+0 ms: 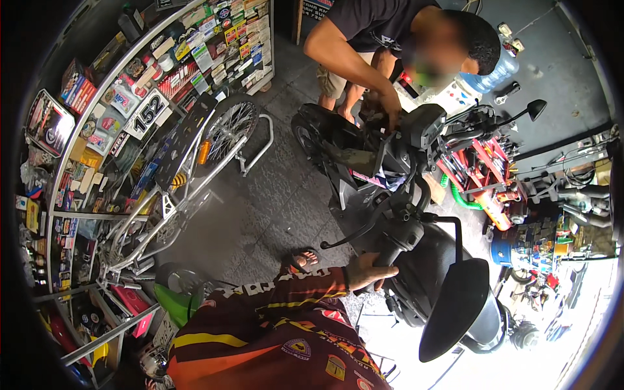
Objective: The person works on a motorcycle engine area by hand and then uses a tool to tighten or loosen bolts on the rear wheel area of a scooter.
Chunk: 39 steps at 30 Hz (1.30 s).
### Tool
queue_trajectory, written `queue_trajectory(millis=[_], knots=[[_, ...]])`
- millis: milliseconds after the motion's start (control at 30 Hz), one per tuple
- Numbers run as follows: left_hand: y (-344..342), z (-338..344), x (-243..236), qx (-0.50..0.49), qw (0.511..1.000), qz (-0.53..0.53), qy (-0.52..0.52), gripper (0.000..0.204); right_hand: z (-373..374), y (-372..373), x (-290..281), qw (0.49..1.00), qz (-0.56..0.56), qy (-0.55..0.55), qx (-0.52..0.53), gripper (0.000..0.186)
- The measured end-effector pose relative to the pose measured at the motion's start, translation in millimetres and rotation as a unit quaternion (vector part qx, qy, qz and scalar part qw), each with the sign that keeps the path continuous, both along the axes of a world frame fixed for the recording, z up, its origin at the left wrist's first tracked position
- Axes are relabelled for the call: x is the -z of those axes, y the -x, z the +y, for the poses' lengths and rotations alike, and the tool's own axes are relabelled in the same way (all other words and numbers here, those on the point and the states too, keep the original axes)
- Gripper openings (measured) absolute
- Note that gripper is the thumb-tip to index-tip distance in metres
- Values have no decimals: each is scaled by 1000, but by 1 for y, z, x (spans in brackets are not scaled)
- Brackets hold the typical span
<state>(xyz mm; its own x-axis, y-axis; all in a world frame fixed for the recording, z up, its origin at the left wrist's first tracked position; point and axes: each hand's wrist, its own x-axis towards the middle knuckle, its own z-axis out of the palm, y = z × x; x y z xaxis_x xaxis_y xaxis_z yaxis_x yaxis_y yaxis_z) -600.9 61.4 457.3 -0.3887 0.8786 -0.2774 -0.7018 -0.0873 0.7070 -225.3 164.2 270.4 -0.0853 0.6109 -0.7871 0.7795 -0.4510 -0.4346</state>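
My left hand (365, 273), at the end of a dark red and orange sleeve, is closed round the black handlebar grip (388, 250) of a motorbike. A long black lever (354, 238) sticks out beside the grip. Close by on the right is a black mirror (458, 309) on a bent stem. Below the bar lies a dark, textured surface (426, 270), perhaps a seat. My right hand does not show. Across the motorbike, another person bends down and reaches with one hand (392, 107) into its bodywork (354, 159); those fingers are mostly hidden.
A bare silver motorbike frame with a spoked wheel (233, 123) stands left, before shelves (55, 214) packed with small parts and stickers. At right are a red tool rack (484, 162), a green hose (460, 198) and a water bottle (497, 73). Bright light washes out the lower right.
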Motion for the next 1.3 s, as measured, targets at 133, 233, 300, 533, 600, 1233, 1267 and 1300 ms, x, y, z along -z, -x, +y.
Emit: queue_trajectory(millis=[133, 233, 300, 533, 600, 1233, 1267, 1300], knots=[[0, -1, -5, -9, 1000, 14, 18, 33, -7, 1, -3, 1000, -2, 5, 14, 29], [-1, 1, 3, 9, 999, 21, 28, 33, -10, 3, -5, 999, 22, 10, 40, 30], [-2, 1, 2, 9, 1000, 15, 16, 32, -13, 4, -5, 998, 37, 15, 52, 31], [-1, -1, -3, -2, 1000, 13, 8, 32, -20, 35, -22, 997, -52, -37, -48, 31], [-2, -2, 3, 0, 1000, 7, -5, 33, -19, 35, -21, 997, -37, -39, -49, 31], [-1, 0, -1, 6, 1000, 2, -6, 27, -26, 30, 1, 996, -9, -22, -84, 28], [-1, 0, 0, 1, 1000, 4, 1, 26, -25, 34, 1, 998, -26, -15, -53, 28], [-1, 0, 1, 4, 1000, 6, 2, 26, -26, 36, 1, 999, -26, -7, -30, 27]])
